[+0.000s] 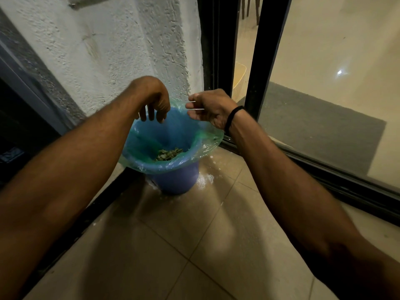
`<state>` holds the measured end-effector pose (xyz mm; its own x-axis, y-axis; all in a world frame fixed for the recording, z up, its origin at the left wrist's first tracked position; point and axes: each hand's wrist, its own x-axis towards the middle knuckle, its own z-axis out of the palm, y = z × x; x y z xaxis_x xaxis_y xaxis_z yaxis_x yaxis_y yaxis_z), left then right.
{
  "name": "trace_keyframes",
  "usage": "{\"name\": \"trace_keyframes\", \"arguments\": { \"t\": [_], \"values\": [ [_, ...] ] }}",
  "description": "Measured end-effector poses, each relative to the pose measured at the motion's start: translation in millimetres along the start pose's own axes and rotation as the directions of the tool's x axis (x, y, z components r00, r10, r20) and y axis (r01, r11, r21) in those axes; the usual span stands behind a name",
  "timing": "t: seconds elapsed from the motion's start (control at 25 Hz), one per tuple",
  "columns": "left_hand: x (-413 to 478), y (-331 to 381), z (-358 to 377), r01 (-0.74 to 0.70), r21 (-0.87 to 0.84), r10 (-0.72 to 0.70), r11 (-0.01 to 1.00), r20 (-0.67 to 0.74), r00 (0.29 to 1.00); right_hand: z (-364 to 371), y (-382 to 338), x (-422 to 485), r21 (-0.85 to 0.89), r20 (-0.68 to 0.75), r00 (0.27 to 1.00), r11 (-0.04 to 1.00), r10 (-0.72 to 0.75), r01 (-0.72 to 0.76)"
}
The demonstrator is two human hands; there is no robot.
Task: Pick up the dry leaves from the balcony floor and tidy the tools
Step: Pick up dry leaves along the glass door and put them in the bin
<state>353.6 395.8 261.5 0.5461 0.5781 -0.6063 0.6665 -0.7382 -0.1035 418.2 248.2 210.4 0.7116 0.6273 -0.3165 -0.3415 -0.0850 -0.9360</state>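
One blue bucket (177, 176). One green plastic liner (207, 139) draped over its rim. One heap of dry leaves (168, 154); single leaves too small to count. Two hands: left hand (154, 100), right hand (211, 109). One black wristband (232, 115). One grey doormat (324, 126). One textured white wall (121, 50).
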Motion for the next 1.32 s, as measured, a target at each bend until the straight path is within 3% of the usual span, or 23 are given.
{"name": "trace_keyframes", "arguments": {
  "t": [0.12,0.36,0.6,0.88,1.04,1.16,1.32],
  "values": [
    [-4,11,-6,-0.065,-0.063,0.059,0.996,-0.089,0.994,-18,-5,-6,0.121,-0.137,0.99,0.991,-0.036,0.053],
    [-14,73,-10,-0.27,-0.095,0.245,0.958,-0.213,0.946,-72,15,-20,0.144,-0.319,0.948,0.989,0.007,0.042],
    [-32,168,7,-0.402,0.056,0.405,0.914,-0.076,0.911,-145,38,-55,0.215,-0.423,0.901,0.977,0.099,-0.006],
    [-34,293,61,-0.521,0.107,0.51,0.847,0.114,0.853,-241,82,-73,0.175,-0.564,0.808,0.981,0.173,-0.088],
    [-12,354,118,-0.588,0.193,0.584,0.786,0.084,0.808,-277,129,-68,0.079,-0.643,0.749,0.987,0.159,-0.142],
    [-9,392,158,-0.61,0.269,0.612,0.745,0.088,0.786,-304,164,-81,-0.11,-0.736,0.672,0.965,0.082,-0.237],
    [-27,431,194,-0.667,0.292,0.683,0.686,0.059,0.728,-342,205,-113,-0.169,-0.828,0.56,0.942,0.023,-0.289]
  ]
}}
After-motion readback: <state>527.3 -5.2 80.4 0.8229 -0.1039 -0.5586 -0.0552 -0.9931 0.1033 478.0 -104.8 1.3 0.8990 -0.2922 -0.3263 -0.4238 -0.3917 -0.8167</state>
